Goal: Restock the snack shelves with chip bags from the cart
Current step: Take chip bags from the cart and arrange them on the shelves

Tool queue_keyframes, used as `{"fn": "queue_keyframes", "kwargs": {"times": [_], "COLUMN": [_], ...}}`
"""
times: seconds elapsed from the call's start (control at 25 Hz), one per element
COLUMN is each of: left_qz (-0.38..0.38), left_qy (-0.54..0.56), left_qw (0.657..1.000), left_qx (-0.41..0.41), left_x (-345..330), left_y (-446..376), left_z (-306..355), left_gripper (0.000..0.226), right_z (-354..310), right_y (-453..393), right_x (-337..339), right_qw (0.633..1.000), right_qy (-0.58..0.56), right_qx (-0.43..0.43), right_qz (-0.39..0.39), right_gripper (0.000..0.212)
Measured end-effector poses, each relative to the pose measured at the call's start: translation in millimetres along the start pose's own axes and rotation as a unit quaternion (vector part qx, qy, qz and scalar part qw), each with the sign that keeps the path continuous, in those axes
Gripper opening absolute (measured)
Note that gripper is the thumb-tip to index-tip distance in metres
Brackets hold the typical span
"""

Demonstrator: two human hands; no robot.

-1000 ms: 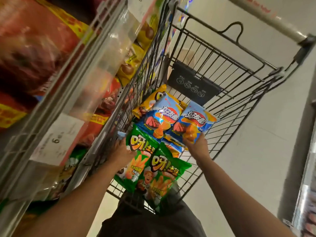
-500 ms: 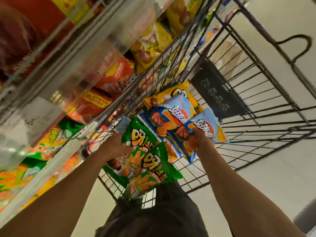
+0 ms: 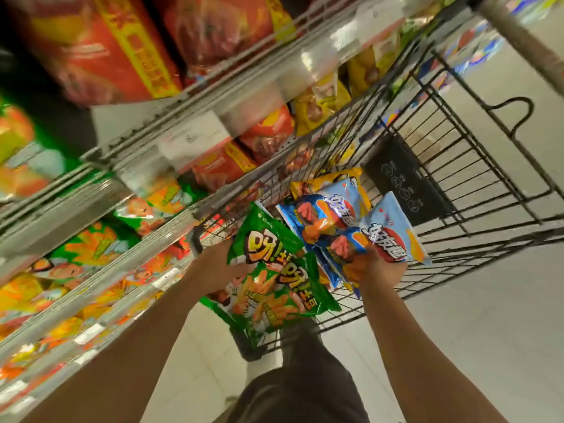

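Both my arms reach into the black wire cart (image 3: 476,190). My left hand (image 3: 216,267) grips the edge of a green chip bag (image 3: 262,242), which overlaps a second green bag (image 3: 293,297) lower down. My right hand (image 3: 377,270) holds the lower end of a light-blue chip bag (image 3: 393,230). A second blue bag (image 3: 323,212) lies just behind it, and a yellow bag (image 3: 323,178) sits behind that. Snack shelves (image 3: 128,166) run along the left, stocked with red, yellow and green-orange bags.
A black sign panel (image 3: 403,181) hangs on the cart's far wall. The cart's handle bar (image 3: 518,41) crosses the top right. Pale floor tiles (image 3: 488,331) spread to the right of the cart. My dark shorts (image 3: 299,392) show at the bottom.
The view has swung toward the shelves. Both hands keep hold of their bags, and the green and blue bags have risen slightly from the cart.
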State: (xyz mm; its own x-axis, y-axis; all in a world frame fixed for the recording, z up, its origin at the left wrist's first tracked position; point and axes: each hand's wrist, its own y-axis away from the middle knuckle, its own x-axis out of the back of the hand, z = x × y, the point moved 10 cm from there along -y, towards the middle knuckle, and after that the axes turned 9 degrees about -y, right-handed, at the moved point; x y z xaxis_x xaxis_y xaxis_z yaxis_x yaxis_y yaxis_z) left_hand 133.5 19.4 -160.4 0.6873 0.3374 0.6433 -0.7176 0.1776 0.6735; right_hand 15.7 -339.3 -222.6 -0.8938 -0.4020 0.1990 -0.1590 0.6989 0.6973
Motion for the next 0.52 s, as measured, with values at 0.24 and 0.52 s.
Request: {"fn": "queue_keyframes", "kwargs": {"times": [0.24, 0.52], "left_qz": [0.166, 0.365], "left_qy": [0.13, 0.222], "left_qw": [0.969, 0.89], "left_qx": [-0.128, -0.159], "left_x": [43.2, 124.1], "left_y": [138.4, 345.8], "left_z": [-38.4, -147.1], "left_gripper": [0.049, 0.037], "right_z": [-44.8, -61.8], "right_y": [138.9, 369.7], "right_x": [32.6, 28.0], "right_qw": [0.958, 0.846], "right_qy": [-0.035, -0.003], "right_qx": [0.276, 0.429], "right_qz": [-0.073, -0.316], "right_gripper": [0.059, 0.047]}}
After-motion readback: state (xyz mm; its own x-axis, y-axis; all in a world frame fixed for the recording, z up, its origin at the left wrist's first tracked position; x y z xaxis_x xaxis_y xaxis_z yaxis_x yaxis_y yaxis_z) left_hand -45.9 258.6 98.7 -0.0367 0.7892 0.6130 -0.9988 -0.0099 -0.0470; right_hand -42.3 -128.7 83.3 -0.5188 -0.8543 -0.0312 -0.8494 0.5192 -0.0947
